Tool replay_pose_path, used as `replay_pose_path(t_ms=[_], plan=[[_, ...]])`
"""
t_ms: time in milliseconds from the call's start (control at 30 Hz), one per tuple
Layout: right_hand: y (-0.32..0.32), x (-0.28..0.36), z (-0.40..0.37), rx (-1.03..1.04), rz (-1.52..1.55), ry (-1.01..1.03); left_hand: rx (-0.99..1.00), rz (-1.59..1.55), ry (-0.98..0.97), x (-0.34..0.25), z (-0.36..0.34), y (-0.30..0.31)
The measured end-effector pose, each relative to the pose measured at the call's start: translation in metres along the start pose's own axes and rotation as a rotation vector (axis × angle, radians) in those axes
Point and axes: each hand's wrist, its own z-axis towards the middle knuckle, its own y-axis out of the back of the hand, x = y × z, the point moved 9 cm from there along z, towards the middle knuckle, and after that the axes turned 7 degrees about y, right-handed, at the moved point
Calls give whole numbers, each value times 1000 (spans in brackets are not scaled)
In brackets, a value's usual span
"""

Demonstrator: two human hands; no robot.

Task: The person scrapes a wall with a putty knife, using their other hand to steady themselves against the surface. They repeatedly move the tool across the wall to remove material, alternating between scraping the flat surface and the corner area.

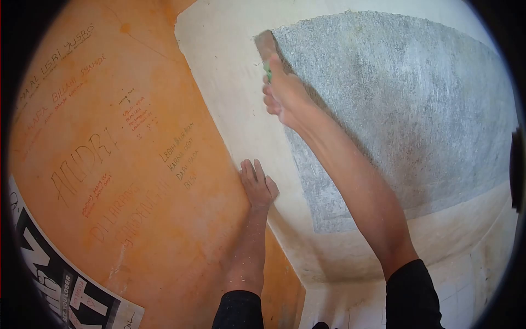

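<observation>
My right hand (289, 93) is closed around the green handle of a scraper (266, 45). Its flat, brownish blade points up against the wall at the upper left corner of a rough grey patch (438, 104). The patch has a curved top edge and covers much of the off-white wall (219, 66). My left hand (257, 185) rests with its fingers stretched out on the wall, near where the white surface meets the orange one. Nothing is in it.
An orange wall (186, 230) with handwriting fills the left side. A black-and-white poster (82, 296) hangs at lower left. Pale floor tiles (438, 299) show at the bottom, and a dark object (516, 170) stands at the right edge.
</observation>
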Motion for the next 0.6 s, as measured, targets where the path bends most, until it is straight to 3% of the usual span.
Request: replay_pose_path(t_ms=[600], plan=[[0, -20, -13, -59, 174, -24, -30, -44, 15, 4, -1, -1]])
